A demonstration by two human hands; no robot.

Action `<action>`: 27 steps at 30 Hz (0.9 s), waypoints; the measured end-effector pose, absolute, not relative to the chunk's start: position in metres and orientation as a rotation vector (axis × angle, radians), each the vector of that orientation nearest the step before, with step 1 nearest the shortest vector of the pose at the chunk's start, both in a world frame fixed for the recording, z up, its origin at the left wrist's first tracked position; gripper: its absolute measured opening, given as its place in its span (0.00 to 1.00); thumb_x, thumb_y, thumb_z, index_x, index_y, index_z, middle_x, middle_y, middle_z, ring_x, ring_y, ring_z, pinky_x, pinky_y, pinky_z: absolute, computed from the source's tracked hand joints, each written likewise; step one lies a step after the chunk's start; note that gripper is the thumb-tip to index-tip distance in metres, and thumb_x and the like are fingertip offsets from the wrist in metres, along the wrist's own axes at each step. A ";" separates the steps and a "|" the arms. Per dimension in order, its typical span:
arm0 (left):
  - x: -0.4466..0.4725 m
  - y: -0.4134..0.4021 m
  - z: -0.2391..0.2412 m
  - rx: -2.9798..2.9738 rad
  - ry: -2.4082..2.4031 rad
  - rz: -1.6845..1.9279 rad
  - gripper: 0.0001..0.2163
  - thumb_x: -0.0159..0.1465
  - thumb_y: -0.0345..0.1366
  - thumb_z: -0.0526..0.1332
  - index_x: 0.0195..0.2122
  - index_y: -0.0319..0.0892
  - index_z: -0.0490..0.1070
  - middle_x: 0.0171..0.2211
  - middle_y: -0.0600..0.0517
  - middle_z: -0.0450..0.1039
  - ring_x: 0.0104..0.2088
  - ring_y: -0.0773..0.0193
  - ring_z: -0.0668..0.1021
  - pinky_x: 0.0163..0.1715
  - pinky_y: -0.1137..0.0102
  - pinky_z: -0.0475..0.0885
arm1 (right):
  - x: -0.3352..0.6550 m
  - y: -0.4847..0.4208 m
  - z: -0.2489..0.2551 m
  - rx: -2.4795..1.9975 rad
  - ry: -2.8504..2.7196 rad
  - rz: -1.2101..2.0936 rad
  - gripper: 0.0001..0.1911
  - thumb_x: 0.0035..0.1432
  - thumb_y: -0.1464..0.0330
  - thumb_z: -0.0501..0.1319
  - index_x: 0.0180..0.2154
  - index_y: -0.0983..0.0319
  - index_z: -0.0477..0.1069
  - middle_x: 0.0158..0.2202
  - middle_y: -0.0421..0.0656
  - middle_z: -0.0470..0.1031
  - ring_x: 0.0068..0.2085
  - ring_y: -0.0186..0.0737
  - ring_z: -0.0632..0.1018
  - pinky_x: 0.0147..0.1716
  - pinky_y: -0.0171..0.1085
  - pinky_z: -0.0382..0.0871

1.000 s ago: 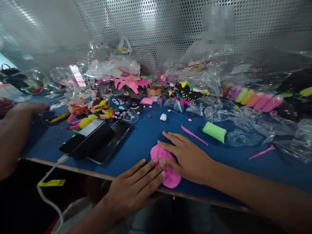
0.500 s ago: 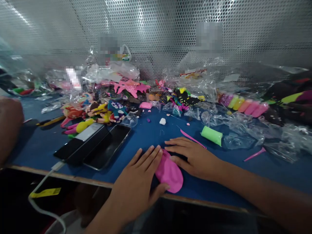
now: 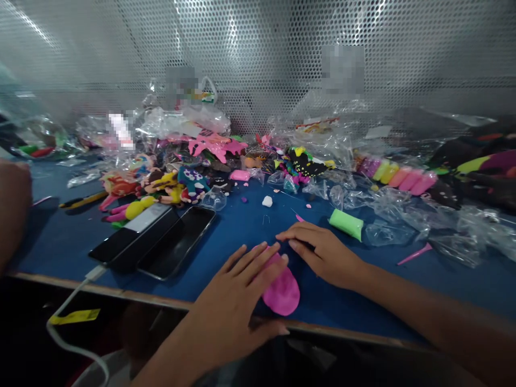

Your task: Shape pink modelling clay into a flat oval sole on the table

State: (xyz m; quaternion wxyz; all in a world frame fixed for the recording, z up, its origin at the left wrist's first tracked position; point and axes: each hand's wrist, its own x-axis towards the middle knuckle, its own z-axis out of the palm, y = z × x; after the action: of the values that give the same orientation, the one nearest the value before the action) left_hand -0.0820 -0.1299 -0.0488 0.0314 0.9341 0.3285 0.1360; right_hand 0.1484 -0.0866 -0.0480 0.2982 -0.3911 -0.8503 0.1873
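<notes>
A flattened pink piece of modelling clay (image 3: 284, 293) lies on the blue table near its front edge. My left hand (image 3: 237, 295) rests over the clay's left and upper part, fingers stretched out and thumb apart. To the right, my right hand (image 3: 324, 250) sits just beside the clay's upper edge, its fingers bent and loosely apart with nothing visible in them. Beyond that hand, the tip of a pink modelling tool (image 3: 299, 217) shows; the rest of it is hidden. A small white lump of clay (image 3: 267, 201) and a bent wire (image 3: 266, 219) lie farther back.
Two phones (image 3: 177, 244) lie on the left, one joined to a white cable (image 3: 66, 306). A green clay pack (image 3: 345, 223) and another pink tool (image 3: 414, 254) are on the right. Clay figures (image 3: 193, 183) and plastic wrappers line the back. Another person's arm (image 3: 14, 209) is at far left.
My left hand has slid rightward over the clay, covering more of its upper part. My right hand has come off the clay's edge and now covers most of the pink tool.
</notes>
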 end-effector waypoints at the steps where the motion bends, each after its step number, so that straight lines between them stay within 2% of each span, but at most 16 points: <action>1: -0.078 -0.129 -0.046 2.845 0.989 0.429 0.32 0.60 0.56 0.59 0.63 0.49 0.57 0.63 0.49 0.61 0.64 0.54 0.62 0.63 0.53 0.55 | 0.148 -0.086 -0.048 -1.051 -2.259 0.504 0.15 0.65 0.72 0.51 0.48 0.59 0.72 0.44 0.44 0.77 0.47 0.38 0.75 0.51 0.43 0.68; 4: -0.071 -0.126 -0.041 2.765 0.949 0.449 0.24 0.59 0.54 0.62 0.54 0.51 0.67 0.57 0.52 0.68 0.60 0.55 0.67 0.62 0.55 0.58 | 0.148 -0.085 -0.048 -1.064 -2.268 0.520 0.13 0.64 0.71 0.52 0.47 0.60 0.72 0.44 0.44 0.77 0.47 0.39 0.75 0.51 0.43 0.67; 6: -0.069 -0.125 -0.039 2.737 0.929 0.467 0.21 0.58 0.53 0.63 0.50 0.50 0.70 0.54 0.52 0.70 0.57 0.56 0.69 0.61 0.57 0.59 | 0.148 -0.085 -0.047 -1.060 -2.269 0.534 0.13 0.64 0.71 0.53 0.47 0.60 0.72 0.43 0.44 0.77 0.47 0.39 0.75 0.51 0.43 0.68; 13: -0.066 -0.136 -0.039 2.640 1.003 0.528 0.15 0.61 0.43 0.61 0.49 0.51 0.70 0.52 0.55 0.71 0.58 0.59 0.67 0.63 0.57 0.55 | 0.147 -0.086 -0.045 -1.066 -2.263 0.583 0.13 0.63 0.71 0.54 0.46 0.59 0.73 0.44 0.44 0.77 0.47 0.39 0.75 0.52 0.45 0.66; 19: -0.059 -0.138 -0.041 2.652 1.074 0.555 0.19 0.60 0.49 0.62 0.51 0.50 0.69 0.52 0.52 0.71 0.57 0.53 0.67 0.62 0.51 0.55 | 0.147 -0.084 -0.046 -1.066 -2.228 0.601 0.13 0.63 0.70 0.54 0.46 0.59 0.73 0.43 0.43 0.78 0.46 0.39 0.76 0.49 0.43 0.68; 23: -0.058 -0.140 -0.042 2.729 1.087 0.555 0.15 0.61 0.47 0.62 0.46 0.47 0.71 0.52 0.51 0.71 0.55 0.53 0.69 0.55 0.53 0.65 | 0.148 -0.082 -0.047 -1.054 -2.204 0.628 0.12 0.64 0.69 0.53 0.46 0.58 0.73 0.43 0.43 0.78 0.46 0.38 0.76 0.52 0.44 0.68; 27: -0.057 -0.141 -0.042 2.826 0.985 0.577 0.09 0.65 0.40 0.58 0.42 0.45 0.73 0.45 0.51 0.74 0.48 0.57 0.73 0.49 0.58 0.70 | 0.147 -0.082 -0.048 -1.033 -2.183 0.661 0.12 0.64 0.68 0.54 0.46 0.58 0.73 0.44 0.44 0.78 0.46 0.40 0.77 0.53 0.47 0.67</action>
State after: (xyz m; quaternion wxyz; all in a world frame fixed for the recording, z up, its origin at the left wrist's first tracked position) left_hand -0.0569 -0.1407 -0.0417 0.0471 0.9262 0.3228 0.1891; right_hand 0.1472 -0.0818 -0.0483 0.3136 -0.3918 -0.8279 0.2505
